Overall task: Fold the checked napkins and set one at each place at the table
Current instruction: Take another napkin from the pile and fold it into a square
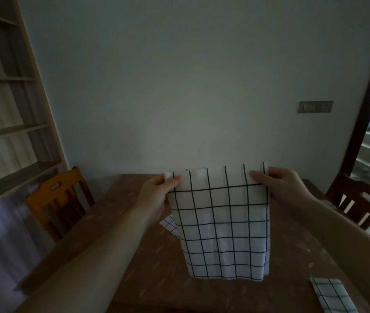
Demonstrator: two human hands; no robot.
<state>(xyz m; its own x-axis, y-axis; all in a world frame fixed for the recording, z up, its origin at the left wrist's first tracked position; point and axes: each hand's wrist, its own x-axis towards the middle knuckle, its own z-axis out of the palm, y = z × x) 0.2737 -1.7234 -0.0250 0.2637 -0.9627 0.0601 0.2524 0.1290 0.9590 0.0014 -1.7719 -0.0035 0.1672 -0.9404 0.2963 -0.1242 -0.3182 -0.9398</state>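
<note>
White black-checked napkin (222,224) hangs doubled above the table; a folded napkin (332,294) lies near-right.

Napkin (222,224): white w/ black grid checks. Table (156,267): brown, pale flecks. Chair (59,199): orange-brown wood.

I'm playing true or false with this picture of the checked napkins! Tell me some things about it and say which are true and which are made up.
1. Both hands hold the big checked napkin up by its top edge. True: the left hand and the right hand each pinch a top corner.
2. The held napkin lies flat on the table. False: it hangs down from the hands above the table.
3. A folded napkin lies at the near right of the table. True.
4. There are no chairs. False: a chair stands at the left and another chair at the right.
5. A plate sits in the middle of the table. False: no plate shows.
</note>
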